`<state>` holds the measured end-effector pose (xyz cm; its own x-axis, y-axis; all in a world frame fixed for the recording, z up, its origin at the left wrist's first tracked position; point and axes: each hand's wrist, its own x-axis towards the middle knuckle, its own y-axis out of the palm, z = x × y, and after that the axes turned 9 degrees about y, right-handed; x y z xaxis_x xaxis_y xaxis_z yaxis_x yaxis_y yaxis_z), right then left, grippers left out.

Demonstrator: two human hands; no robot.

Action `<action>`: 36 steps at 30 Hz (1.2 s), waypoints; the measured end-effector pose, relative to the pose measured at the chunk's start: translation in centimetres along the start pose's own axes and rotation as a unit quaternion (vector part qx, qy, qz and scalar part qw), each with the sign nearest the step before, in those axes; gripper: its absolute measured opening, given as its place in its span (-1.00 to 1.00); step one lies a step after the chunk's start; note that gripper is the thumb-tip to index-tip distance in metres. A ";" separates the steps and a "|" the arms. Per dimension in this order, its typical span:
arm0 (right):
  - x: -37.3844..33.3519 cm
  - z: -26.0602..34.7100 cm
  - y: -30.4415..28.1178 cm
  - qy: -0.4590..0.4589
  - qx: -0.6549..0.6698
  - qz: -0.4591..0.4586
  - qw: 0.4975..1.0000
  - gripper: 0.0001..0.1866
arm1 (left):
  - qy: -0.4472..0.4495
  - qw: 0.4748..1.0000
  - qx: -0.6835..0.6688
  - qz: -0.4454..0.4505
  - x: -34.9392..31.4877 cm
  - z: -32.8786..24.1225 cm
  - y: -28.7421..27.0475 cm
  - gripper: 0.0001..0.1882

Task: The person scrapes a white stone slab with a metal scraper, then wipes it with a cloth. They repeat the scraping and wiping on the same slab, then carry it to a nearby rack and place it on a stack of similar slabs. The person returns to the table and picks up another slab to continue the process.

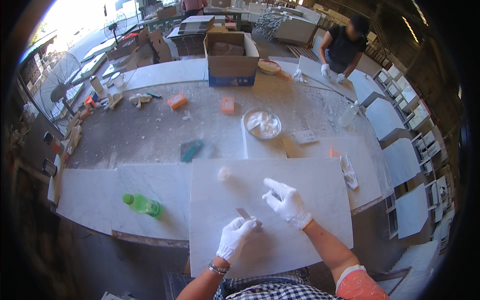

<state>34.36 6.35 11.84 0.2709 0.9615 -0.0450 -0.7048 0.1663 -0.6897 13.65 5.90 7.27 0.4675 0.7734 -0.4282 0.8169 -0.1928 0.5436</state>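
Note:
White knit gloves cover both of my hands. My left hand is closed round a thin metal scraper blade, which points up and away over a large pale marble slab. My right hand hovers above the slab's right half, thumb and fingers apart, with nothing seen in it. A small white lump, perhaps filler paste, sits near the slab's far left part. Beyond the far edge stands a round bowl of white paste.
On the left lies a green bottle. A teal block, orange boxes and a cardboard box are farther off. A crumpled glove lies right of the slab. A gloved co-worker works at the far right.

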 end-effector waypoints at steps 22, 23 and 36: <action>16.2 -3.4 -4.2 0.221 0.523 -0.123 0.814 -0.93 | 0.176 0.969 0.170 0.041 -1.3 0.1 0.6 -0.35; 14.5 -3.8 -4.5 0.236 0.523 -0.118 0.810 -0.92 | 0.165 0.968 0.179 0.059 -1.2 0.5 0.4 -0.34; -9.8 -1.5 0.8 0.129 0.289 0.090 0.944 -0.41 | 0.107 0.967 0.221 0.067 -1.9 2.2 0.2 -0.59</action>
<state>32.12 -3.30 10.59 0.2118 0.9124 -0.3503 -0.9744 0.1697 -0.1472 13.64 3.10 6.58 0.5369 0.8218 -0.1909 0.8407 -0.5024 0.2020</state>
